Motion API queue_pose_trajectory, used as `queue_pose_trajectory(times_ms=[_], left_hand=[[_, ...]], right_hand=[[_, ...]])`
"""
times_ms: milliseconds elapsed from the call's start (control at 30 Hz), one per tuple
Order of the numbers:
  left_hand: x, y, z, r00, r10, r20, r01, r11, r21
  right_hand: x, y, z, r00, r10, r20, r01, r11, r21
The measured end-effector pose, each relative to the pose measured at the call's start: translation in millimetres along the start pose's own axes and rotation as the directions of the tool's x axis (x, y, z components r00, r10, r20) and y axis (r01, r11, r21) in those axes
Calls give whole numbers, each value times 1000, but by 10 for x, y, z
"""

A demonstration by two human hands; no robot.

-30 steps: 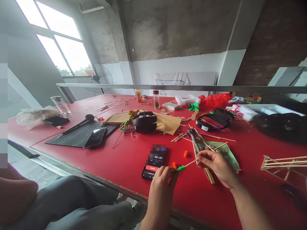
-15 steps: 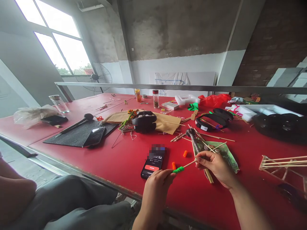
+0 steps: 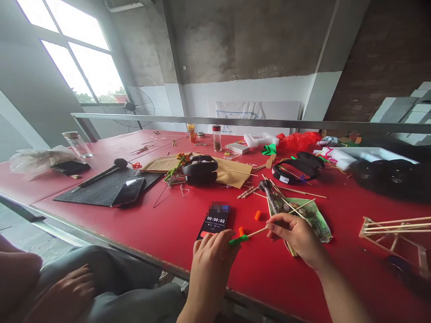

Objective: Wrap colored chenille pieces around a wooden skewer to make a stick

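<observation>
My left hand [image 3: 213, 255] is closed around one end of a thin wooden stick [image 3: 257, 232], at the fuzzy green pipe cleaner [image 3: 239, 240] wound about it. The other end of the stick is pinched between the thumb and fingers of my right hand [image 3: 291, 233]. Part of the green winding is hidden by my left fingers. Just beyond lie two small orange pipe cleaner coils, one [image 3: 257, 215] in the open and another [image 3: 241, 231] close behind the stick. A phone [image 3: 215, 220] showing a timer lies partly behind my left hand.
Beyond my right hand are a green packet [image 3: 318, 222], loose sticks and a dark-headed mallet [image 3: 269, 195]. A stick frame [image 3: 393, 229] stands at right. Black headphones [image 3: 201, 170], jars and a tablet [image 3: 128, 192] lie farther back. Another person's hand [image 3: 76, 291] rests on their lap at left.
My left hand and the green winding have shifted slightly left, covering more of the phone's lower part. The other person's hand has come into view at lower left. The view has turned a little.
</observation>
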State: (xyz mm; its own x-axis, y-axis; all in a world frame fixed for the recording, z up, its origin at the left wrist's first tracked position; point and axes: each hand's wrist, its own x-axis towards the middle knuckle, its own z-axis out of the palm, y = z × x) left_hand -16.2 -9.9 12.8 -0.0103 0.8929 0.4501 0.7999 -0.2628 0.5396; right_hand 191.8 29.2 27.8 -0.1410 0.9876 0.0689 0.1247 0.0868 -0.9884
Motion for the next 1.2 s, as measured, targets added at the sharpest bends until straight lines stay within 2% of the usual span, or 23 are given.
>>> queue_pose_trajectory(times_ms=[267, 433, 500, 567, 700, 767, 900, 1033, 1133, 1200], left_hand=[[40, -82, -105, 994, -46, 103, 66, 979, -195], [43, -101, -156, 993, -77, 88, 92, 979, -181], [49, -104, -171, 984, -108, 140, 132, 975, -179], [56, -113, -191, 961, -156, 229, 203, 959, -199], [62, -163, -261, 865, -247, 438, 391, 878, -278], [52, -196, -305, 827, -259, 499, 458, 824, -332], [21, -209, -380, 815, -314, 487, 532, 738, -414], [11, -158, -398, 826, -355, 438, 538, 729, -423], [17, -169, -366, 815, -403, 416, 568, 697, -438], [28, -207, -341, 808, -389, 442, 568, 713, -410]], right_hand=[[-3, 51, 20, 999, 36, 27, -36, 999, -7], [-32, 39, 84, 999, -26, 24, 29, 990, -141], [-49, 19, 107, 998, -61, 18, 64, 985, -160], [-66, 0, 124, 996, -83, 15, 84, 987, -138], [-123, -13, 174, 996, -61, 58, 63, 998, -32], [-178, 1, 227, 995, -29, 99, 31, 999, -17], [-313, 47, 365, 995, 45, 84, -50, 997, 63], [-361, 103, 427, 999, 32, 22, -35, 988, 152], [-322, 176, 413, 999, 7, 47, -15, 985, 169], [-293, 226, 403, 998, -4, 63, -7, 985, 173]])
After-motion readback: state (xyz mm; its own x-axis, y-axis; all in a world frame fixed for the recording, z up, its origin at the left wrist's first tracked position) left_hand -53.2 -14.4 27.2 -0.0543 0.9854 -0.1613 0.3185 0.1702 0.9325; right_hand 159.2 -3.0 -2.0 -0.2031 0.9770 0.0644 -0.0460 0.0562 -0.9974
